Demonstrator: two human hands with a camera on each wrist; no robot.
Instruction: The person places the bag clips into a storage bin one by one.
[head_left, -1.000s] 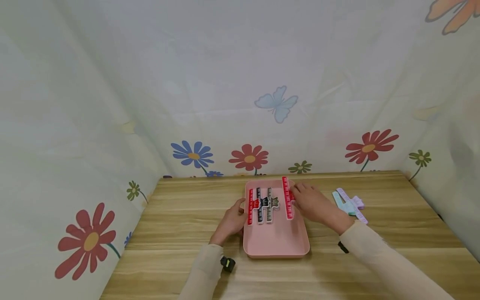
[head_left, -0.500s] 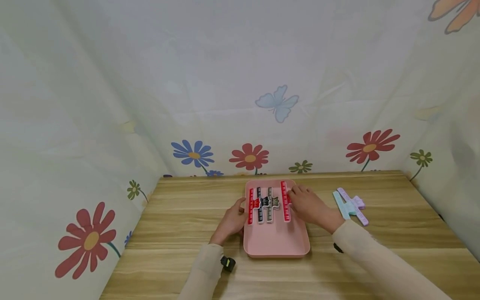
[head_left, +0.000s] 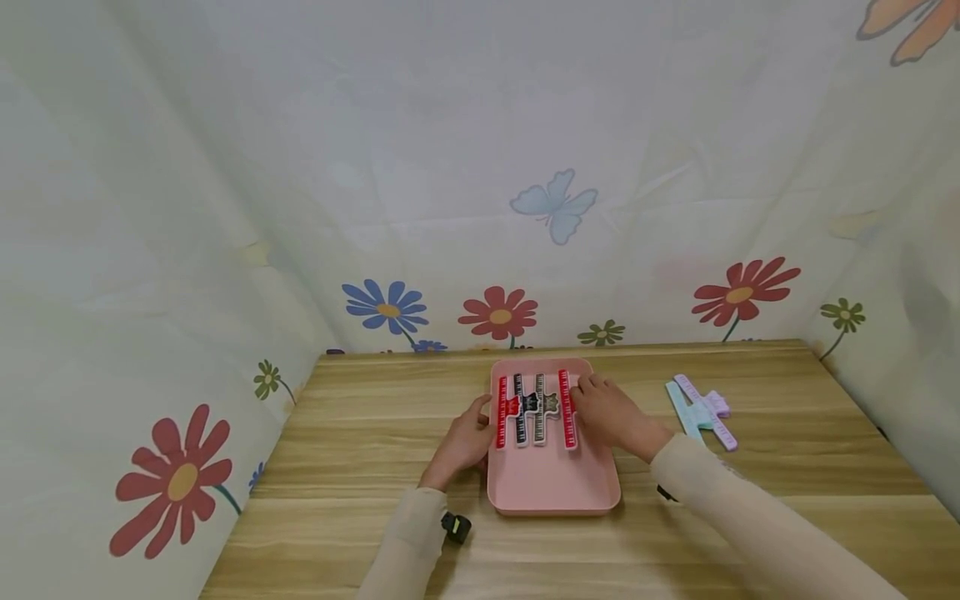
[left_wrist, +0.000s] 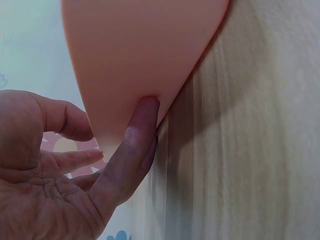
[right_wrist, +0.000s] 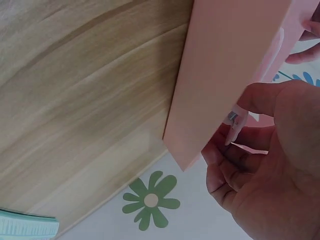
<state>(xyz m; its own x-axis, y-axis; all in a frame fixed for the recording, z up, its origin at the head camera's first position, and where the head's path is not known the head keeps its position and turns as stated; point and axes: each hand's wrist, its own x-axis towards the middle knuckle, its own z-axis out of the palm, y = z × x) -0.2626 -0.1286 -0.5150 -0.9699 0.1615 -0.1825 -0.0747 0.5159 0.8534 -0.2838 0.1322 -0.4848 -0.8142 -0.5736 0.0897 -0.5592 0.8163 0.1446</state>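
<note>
In the head view my right hand point(head_left: 609, 414) pinches a magenta-red sheet-music clip point(head_left: 567, 408) with a piano-key pattern, held upright along the right part of the pink tray point(head_left: 551, 487). The right wrist view shows my thumb and fingers around the clip's small handle and spring point(right_wrist: 233, 118), close over the tray's rim. My left hand point(head_left: 463, 437) holds the tray's left edge, thumb on the outer wall point(left_wrist: 145, 55) and fingertips at the rim. Inside the tray a red clip point(head_left: 502, 417), a black clip point(head_left: 519, 417) and a grey-brown clip point(head_left: 539, 421) lie side by side.
Right of the tray, on the wooden table point(head_left: 352, 467), a lilac clip point(head_left: 705, 412) lies crossed over a mint-green clip point(head_left: 681, 404). A flowered curtain point(head_left: 645, 250) stands along the table's back edge. Dark wrist devices show under both sleeves, one near the left wrist point(head_left: 455, 527).
My right hand has moved left and slightly down with the magenta-red clip, closer to the row of clips and lower over the tray. The left hand and the tray have stayed in place.
</note>
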